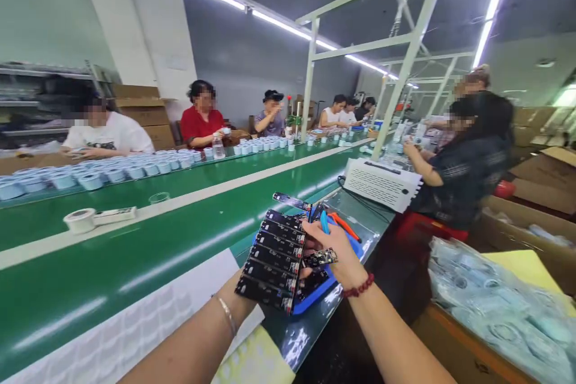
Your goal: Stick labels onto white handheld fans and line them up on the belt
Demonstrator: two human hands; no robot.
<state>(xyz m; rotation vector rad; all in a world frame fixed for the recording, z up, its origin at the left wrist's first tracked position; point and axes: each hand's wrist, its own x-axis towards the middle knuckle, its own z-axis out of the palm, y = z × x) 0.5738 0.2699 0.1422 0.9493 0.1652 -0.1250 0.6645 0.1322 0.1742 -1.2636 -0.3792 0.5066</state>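
Observation:
My left hand (246,303) is mostly hidden behind a fanned stack of several black circuit boards (274,261) that it holds up over the bench edge. My right hand (335,252) is closed on one more small black board (320,258), held against the right side of the fan. Another narrow black board (291,200) sticks out above the stack. Under both hands lies a blue tray (315,299) with more dark boards in it. A red bead bracelet sits on my right wrist, a thin bangle on my left.
A green conveyor belt (135,246) runs left. A tape roll (80,220) lies on it; rows of white-blue cups (90,179) line the far side. Cutters (342,225) and a white box (382,183) sit beyond. Several seated people work around. Bagged parts (499,306) at right.

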